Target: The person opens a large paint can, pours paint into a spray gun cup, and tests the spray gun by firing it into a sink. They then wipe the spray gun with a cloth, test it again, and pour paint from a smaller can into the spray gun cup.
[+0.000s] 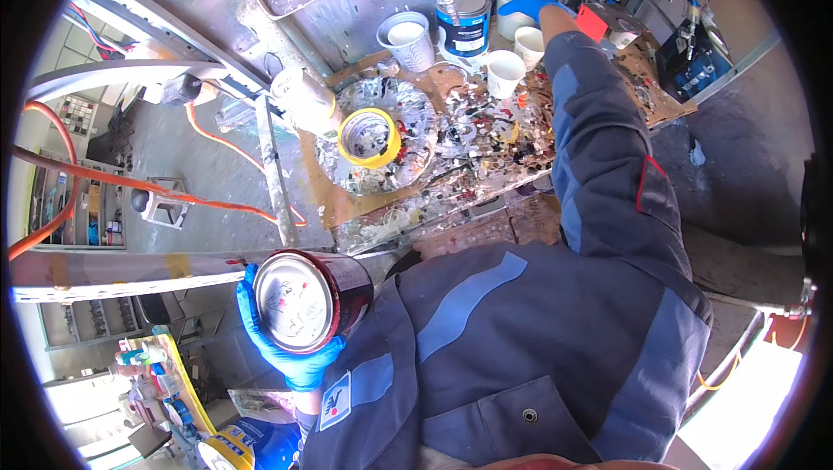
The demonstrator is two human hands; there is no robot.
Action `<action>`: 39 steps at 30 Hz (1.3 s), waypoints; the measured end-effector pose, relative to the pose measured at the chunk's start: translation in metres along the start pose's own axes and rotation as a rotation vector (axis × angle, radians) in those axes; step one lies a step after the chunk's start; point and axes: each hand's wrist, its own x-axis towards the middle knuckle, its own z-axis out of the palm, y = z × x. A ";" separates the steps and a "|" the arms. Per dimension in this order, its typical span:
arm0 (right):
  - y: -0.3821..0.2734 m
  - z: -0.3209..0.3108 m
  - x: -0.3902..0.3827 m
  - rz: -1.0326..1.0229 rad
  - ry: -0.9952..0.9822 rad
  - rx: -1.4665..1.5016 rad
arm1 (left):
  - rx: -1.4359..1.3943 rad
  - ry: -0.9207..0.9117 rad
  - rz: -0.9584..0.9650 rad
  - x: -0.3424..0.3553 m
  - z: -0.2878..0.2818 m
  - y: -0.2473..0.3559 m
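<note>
Down at the left, my left hand (299,364) in a blue glove cups a dark red paint can (353,288) from below and the side. The can is tilted, with its pale, paint-spotted lid (295,301) facing up. My right hand (531,1), also gloved in blue, reaches far across the bench over a white tub (512,26). Its thumb and fingers are spread apart; whether they touch the tub is unclear. Near it stand two white cups, the closer one (505,76) in front of the other (528,46), and a blue-labelled can (464,26).
Paint splatters cover the bench (486,149). On it are a roll of yellow tape (369,138), a pale cylindrical container (305,97) and a grey-white bucket (406,40). Spray guns (690,23) hang at the far right. An orange hose (156,188) crosses the left side.
</note>
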 end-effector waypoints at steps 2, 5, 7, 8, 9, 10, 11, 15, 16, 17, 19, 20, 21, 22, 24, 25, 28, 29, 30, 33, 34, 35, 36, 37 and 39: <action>0.006 -0.007 0.003 -0.011 -0.050 0.164 | 0.025 -0.011 -0.002 0.001 -0.001 -0.002; 0.002 -0.011 -0.015 -0.052 0.327 0.119 | -0.001 -0.028 0.015 0.004 -0.001 -0.010; -0.008 -0.013 -0.040 -0.094 0.612 0.038 | -0.033 -0.048 0.008 0.007 0.001 -0.017; -0.015 -0.014 -0.058 -0.116 0.699 0.023 | -0.006 -0.060 0.021 0.009 0.002 -0.020; -0.019 -0.018 -0.077 -0.139 0.786 0.008 | -0.023 -0.066 0.021 0.011 0.004 -0.023; -0.018 -0.029 -0.094 -0.167 0.639 0.107 | -0.040 -0.072 0.028 0.014 0.007 -0.025; -0.020 -0.038 -0.109 -0.210 0.647 0.104 | -0.058 -0.082 0.050 0.016 0.009 -0.026; -0.038 -0.066 -0.162 -0.362 0.664 0.152 | -0.129 -0.099 0.035 0.023 0.021 -0.027; -0.039 -0.070 -0.178 -0.386 0.652 0.181 | -0.153 -0.106 0.020 0.024 0.023 -0.027; -0.041 -0.075 -0.191 -0.407 0.640 0.211 | -0.160 -0.122 0.057 0.025 0.026 -0.026; -0.041 -0.086 -0.216 -0.547 0.674 0.143 | -0.157 -0.130 0.058 0.027 0.029 -0.027; -0.037 -0.089 -0.237 -0.542 0.636 0.173 | -0.150 -0.140 0.057 0.028 0.030 -0.028; -0.032 -0.091 -0.257 -0.533 0.592 0.200 | -0.175 -0.160 0.066 0.028 0.031 -0.029; -0.027 -0.095 -0.271 -0.558 0.535 0.265 | -0.199 -0.177 0.075 0.029 0.032 -0.031; -0.018 -0.100 -0.293 -0.676 0.405 0.397 | -0.217 -0.205 0.066 0.029 0.033 -0.034; -0.015 -0.099 -0.301 -0.629 0.112 0.729 | -0.215 -0.217 0.054 0.029 0.034 -0.034; -0.017 -0.091 -0.316 -0.655 -0.098 0.696 | -0.223 -0.222 0.036 0.030 0.039 -0.034; -0.019 -0.087 -0.322 -0.606 -0.176 0.701 | -0.235 -0.220 0.037 0.032 0.042 -0.033; -0.022 -0.085 -0.327 -0.692 -0.113 0.606 | -0.243 -0.234 0.046 0.034 0.044 -0.032; -0.035 -0.091 -0.339 -0.664 -0.167 0.599 | -0.231 -0.259 0.087 0.040 0.053 -0.028; -0.038 -0.099 -0.342 -0.769 -0.064 0.727 | -0.231 -0.304 0.094 0.043 0.056 -0.027; -0.041 -0.108 -0.344 -0.805 -0.021 0.829 | -0.222 -0.348 0.099 0.045 0.059 -0.026; -0.045 -0.119 -0.345 -0.788 0.001 0.830 | -0.216 -0.384 0.059 0.046 0.063 -0.026; -0.052 -0.128 -0.345 -0.893 0.160 0.871 | -0.231 -0.426 0.030 0.047 0.067 -0.025; -0.059 -0.150 -0.345 -0.989 0.217 0.939 | -0.216 -0.451 -0.047 0.046 0.077 -0.021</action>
